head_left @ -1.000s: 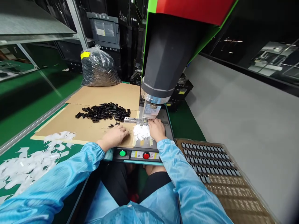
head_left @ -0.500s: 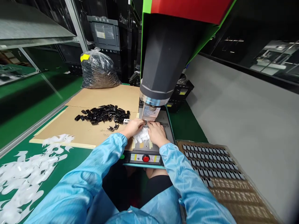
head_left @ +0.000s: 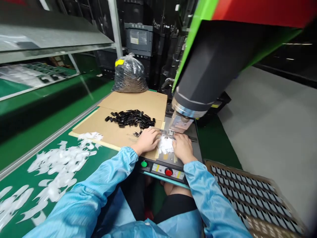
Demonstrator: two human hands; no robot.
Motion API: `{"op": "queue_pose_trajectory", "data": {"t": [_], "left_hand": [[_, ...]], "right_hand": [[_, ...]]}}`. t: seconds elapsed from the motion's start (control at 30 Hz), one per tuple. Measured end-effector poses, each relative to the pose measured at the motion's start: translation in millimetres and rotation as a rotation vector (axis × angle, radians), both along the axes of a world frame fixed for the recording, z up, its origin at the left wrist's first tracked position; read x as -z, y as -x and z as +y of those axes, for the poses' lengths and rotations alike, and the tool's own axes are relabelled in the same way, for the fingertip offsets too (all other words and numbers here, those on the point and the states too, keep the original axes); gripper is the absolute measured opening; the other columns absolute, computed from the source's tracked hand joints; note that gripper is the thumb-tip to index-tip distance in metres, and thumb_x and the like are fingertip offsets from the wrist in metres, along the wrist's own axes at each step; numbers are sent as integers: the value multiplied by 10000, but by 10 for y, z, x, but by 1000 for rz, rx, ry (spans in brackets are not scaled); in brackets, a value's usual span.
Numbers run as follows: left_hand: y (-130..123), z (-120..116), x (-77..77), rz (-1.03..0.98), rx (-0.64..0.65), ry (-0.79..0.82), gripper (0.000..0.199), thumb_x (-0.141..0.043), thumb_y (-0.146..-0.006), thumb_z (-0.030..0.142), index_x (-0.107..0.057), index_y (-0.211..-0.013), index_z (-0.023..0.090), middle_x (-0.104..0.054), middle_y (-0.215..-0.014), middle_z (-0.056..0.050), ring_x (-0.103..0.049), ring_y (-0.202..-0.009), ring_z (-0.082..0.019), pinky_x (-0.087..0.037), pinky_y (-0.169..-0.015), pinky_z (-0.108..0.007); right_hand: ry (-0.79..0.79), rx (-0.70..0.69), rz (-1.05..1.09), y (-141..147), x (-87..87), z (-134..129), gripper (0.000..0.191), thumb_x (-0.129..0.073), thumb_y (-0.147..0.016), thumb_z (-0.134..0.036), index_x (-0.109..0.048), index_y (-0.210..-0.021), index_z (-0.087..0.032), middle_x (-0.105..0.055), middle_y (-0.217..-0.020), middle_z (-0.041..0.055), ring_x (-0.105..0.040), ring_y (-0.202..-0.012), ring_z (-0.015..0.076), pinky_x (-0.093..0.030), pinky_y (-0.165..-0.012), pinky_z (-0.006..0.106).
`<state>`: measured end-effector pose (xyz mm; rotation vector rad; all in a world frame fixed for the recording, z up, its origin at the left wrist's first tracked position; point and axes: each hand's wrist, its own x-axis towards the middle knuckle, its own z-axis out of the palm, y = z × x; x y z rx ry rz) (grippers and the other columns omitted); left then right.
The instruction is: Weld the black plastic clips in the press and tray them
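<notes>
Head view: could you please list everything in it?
Machine: one, black, red, green, upper right
Push buttons: two, green, red, lower centre
Bench: one, green, left
Cardboard sheets: two, tan, on bench
Small plastic parts: many, black, on cardboard
Flat cutouts: many, white, bench and metal plate
Plastic bag: one, clear, cardboard's far end
Tray of grey parts: one, brown, lower right
Crates: several, grey, black, background
Shelf: one, grey, upper left
Left hand: one, bare, over cardboard
Right hand: one, bare, over plate
Sleeves: two, blue, foreground
</notes>
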<state>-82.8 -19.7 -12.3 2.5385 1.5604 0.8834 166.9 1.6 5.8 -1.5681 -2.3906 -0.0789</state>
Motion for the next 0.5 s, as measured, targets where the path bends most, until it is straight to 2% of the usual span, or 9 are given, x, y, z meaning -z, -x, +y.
{"op": "queue_pose_trajectory", "data": {"t": [0.07, 0.13, 0.17, 0.27, 0.33, 0.4, 0.5], "left_hand": [[283, -145, 52, -56, -195, 3, 387, -613, -1021, 375, -651, -1378, 232, -649, -1399, -133, -581, -1301, -327, -479, -1127, -525], [515, -256, 132, -102, -345, 27, 375, -644, -1002, 377, -677, -1343, 224, -650, -1333, -147, -602, -1235, -324, -506, -1091, -518], [604, -287, 179, -128, -374, 46, 361, -648, -1000, 375, -692, -1322, 218, -650, -1300, -149, -614, -1204, -310, -524, -1074, -496], [792, -242, 331, -167, -358, 76, 353, -647, -1002, 405, -731, -1274, 197, -646, -1247, -152, -639, -1140, -285, -570, -1010, -439], [884, -135, 417, -147, -358, 47, 309, -630, -1007, 405, -768, -1176, 187, -649, -1179, -148, -645, -1094, -284, -580, -984, -439], [941, -39, 474, -122, -372, 26, 304, -610, -1011, 390, -769, -1161, 178, -649, -1168, -155, -650, -1055, -289, -589, -951, -455], [943, 17, 517, -99, -394, -5, 266, -593, -1012, 359, -762, -1130, 191, -654, -1181, -161, -652, -1036, -298, -591, -927, -483]], "right_hand": [[-62, -72, 52, 216, 20, -24, 358, -548, -1003, -277, -701, -1311, -177, -690, -1343, 150, -519, -1280, 346, -410, -1088, 473], [-80, -194, 100, 522, 62, -19, 404, -531, -1005, -277, -666, -1375, -189, -696, -1297, 149, -555, -1231, 339, -432, -1076, 471], [-75, -256, 112, 694, 94, 3, 448, -521, -1007, -279, -629, -1434, -200, -694, -1294, 148, -573, -1211, 333, -446, -1070, 469], [-84, -383, 85, 1215, 247, 170, 560, -517, -1008, -306, -524, -1562, -222, -695, -1258, 163, -621, -1145, 340, -493, -1021, 482], [-116, -422, 42, 1504, 380, 336, 557, -519, -1017, -360, -529, -1558, -228, -704, -1162, 174, -651, -1058, 361, -518, -943, 503], [-139, -440, 20, 1700, 508, 499, 500, -496, -1034, -404, -576, -1501, -242, -706, -1122, 180, -668, -1006, 378, -521, -880, 512], [-148, -413, 9, 1813, 639, 665, 418, -468, -1054, -446, -624, -1399, -268, -705, -1104, 212, -678, -965, 389, -495, -813, 518]]}}
